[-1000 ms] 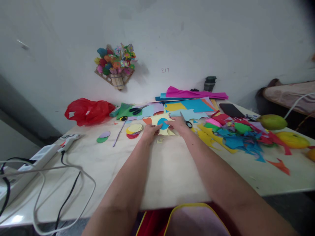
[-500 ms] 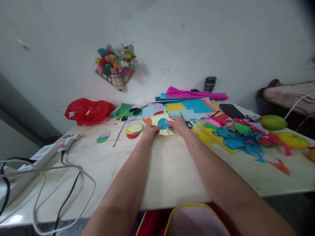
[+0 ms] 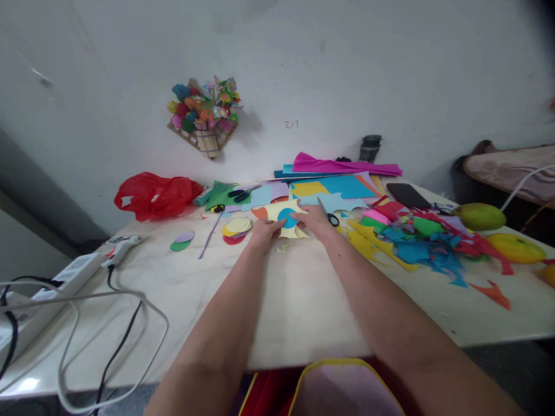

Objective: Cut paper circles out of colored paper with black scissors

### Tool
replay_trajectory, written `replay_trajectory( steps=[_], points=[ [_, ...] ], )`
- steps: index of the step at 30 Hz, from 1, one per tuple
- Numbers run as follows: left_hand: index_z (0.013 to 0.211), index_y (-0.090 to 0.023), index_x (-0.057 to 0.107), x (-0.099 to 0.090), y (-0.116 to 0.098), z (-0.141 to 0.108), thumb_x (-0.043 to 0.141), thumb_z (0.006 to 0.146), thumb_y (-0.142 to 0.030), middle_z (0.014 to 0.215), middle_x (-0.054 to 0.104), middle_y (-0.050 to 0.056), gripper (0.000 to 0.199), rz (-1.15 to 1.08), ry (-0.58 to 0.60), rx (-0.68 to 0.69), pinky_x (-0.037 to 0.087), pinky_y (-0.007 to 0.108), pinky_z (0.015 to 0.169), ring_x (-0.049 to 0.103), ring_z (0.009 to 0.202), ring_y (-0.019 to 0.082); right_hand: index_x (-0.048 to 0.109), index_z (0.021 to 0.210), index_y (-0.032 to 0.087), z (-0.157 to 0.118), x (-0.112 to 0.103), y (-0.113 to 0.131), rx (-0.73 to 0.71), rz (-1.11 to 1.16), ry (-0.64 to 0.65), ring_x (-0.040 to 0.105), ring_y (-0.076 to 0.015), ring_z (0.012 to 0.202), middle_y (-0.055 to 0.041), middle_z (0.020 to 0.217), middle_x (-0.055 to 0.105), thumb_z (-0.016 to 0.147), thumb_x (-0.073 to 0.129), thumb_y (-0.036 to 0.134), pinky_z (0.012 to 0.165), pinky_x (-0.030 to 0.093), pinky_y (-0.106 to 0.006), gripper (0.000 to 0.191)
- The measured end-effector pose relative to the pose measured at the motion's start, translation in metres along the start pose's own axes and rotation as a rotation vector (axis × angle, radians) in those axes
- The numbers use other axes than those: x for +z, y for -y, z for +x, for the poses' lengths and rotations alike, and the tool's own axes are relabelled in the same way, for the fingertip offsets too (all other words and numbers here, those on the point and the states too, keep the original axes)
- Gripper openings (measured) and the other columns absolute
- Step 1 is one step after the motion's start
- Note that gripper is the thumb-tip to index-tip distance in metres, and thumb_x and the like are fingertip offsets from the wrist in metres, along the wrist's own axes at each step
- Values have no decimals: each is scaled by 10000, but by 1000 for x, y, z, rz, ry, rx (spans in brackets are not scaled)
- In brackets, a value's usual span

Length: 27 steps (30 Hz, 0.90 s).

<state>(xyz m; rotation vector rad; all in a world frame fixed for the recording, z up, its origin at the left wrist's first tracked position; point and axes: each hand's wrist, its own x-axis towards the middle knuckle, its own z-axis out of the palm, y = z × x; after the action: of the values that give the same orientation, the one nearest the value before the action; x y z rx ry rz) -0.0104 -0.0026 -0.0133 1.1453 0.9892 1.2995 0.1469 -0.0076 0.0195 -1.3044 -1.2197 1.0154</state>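
Observation:
A cream sheet of paper (image 3: 299, 232) with cut-away edges lies in the middle of the table, and a blue paper circle (image 3: 287, 218) rests on it. My left hand (image 3: 265, 232) grips the sheet's left part, its thumb and fingertips at the circle's left edge. From the other side my right hand (image 3: 313, 219) has its fingers bent onto the sheet and the circle's right edge. Scissors (image 3: 332, 219) lie beside my right hand, blades partly hidden. A stack of paper circles (image 3: 237, 225) is left of my left hand.
Paper scraps (image 3: 425, 237) and several mangoes (image 3: 480, 215) lie at right, near a dark phone (image 3: 408, 195). Coloured sheets (image 3: 342, 186) and another pair of scissors (image 3: 243, 194) are behind. At left are a red plastic bag (image 3: 156, 196), a power strip (image 3: 73, 274) and loose cables (image 3: 130, 294).

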Motion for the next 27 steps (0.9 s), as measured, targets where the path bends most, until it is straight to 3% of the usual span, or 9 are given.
replay_trajectory(
  steps=[4,11,16,20,24,27],
  points=[
    [434,-154,481,-1,-1,-1,891,474,-418,425,441,-20,490,12,27,5,242,236,435,358,417,51,657,1219,21,0,0,1,4,1,-7,558,-136,518,-4,575,614,699,769,205,499,496,-250,562],
    [430,-165,462,-3,1,0,881,498,-435,418,418,-27,502,26,37,13,236,241,432,341,416,53,710,1004,72,0,0,-1,11,35,13,550,-131,504,12,537,589,686,774,239,501,481,-244,364],
    [454,-164,466,-4,2,3,878,506,-434,431,412,-39,495,-55,-14,19,256,242,447,329,425,48,672,859,138,1,0,-2,59,247,65,605,-138,541,-30,587,632,759,726,452,524,490,-233,334],
    [515,-159,502,-5,1,4,880,498,-406,467,451,-39,452,-135,-68,60,260,236,457,372,442,55,653,764,160,2,-2,-1,157,287,146,656,-172,655,-78,699,681,782,664,550,548,512,-250,390],
    [534,-165,513,-3,-2,4,861,523,-367,477,458,-43,402,-159,-101,68,278,236,471,389,451,61,671,763,158,0,-1,-3,88,258,189,658,-168,705,-77,829,705,774,687,494,529,505,-244,337],
    [513,-173,496,-3,-2,3,852,539,-351,468,448,-46,398,-164,-123,75,287,239,475,381,453,64,641,669,155,-2,2,-4,41,183,189,623,-127,582,-44,796,693,675,799,348,511,484,-238,249]
  ],
)
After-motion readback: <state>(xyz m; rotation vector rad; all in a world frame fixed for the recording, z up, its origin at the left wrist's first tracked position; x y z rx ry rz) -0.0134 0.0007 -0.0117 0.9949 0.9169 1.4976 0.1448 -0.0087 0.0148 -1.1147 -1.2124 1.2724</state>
